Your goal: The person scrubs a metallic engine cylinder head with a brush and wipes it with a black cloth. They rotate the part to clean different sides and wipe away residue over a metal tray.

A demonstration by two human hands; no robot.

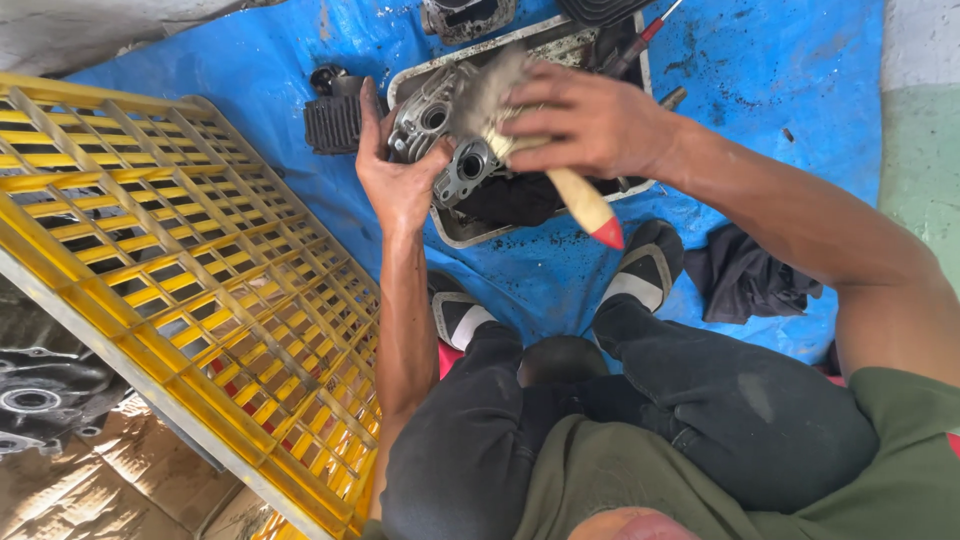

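My left hand (393, 178) grips a grey metal engine casing (436, 140) from its left side, holding it over a shallow metal tray (452, 226) of dark liquid. My right hand (590, 120) is closed around a paintbrush with a pale wooden handle (583, 200) tipped red; its dirty bristles (490, 90) press on the top of the casing. I squat on a blue tarp (790, 90), with my two shoes just below the tray.
A yellow plastic crate (190, 260) lies tilted on the left. A black finned engine part (333, 122) sits left of the tray. A dark rag (745, 280) lies at right. Another metal casing (40, 395) rests on cardboard at lower left. A screwdriver (640, 42) lies in the tray's far end.
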